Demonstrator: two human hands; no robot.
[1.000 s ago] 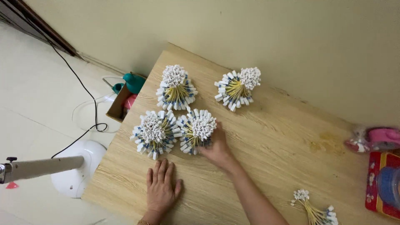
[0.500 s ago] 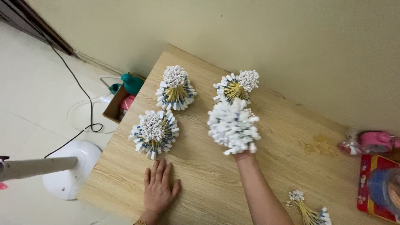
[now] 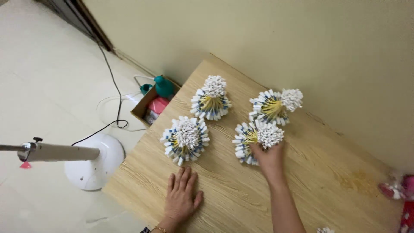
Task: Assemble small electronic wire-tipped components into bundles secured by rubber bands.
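Bundle of paper-tipped sticks (image 3: 257,140), white tips w/ blue bands and yellow stems, sits on the wooden table (image 3: 302,190) near the middle, just below-left of a similar bundle by the wall (image 3: 274,105); the two look close, maybe touching, can't tell. Right hand (image 3: 270,156) is closed round the bundle's near side, fingers partly hidden under the sticks. Left hand (image 3: 182,197) lies flat, palm down, fingers spread, gripping nothing, near the table's front edge, just below a third bundle (image 3: 186,138). Fourth bundle (image 3: 211,100) stands further back, toward the table's left corner. Cardboard box (image 3: 143,106) on the floor beside the table, open top: holds a pink item (image 3: 157,105) and a teal bottle-like thing (image 3: 163,86); rest of contents hard to make out. Black cable (image 3: 113,82) runs along the floor to the box area, plus a white cord. White round fan base (image 3: 94,165) w/ pole at left, pole cut off by frame edge. Far right: pink-red packaged stuff (image 3: 399,190), cut off, blurry, no detail readable. Bottom edge: tip of another white stick cluster (image 3: 324,230), mostly out of frame.
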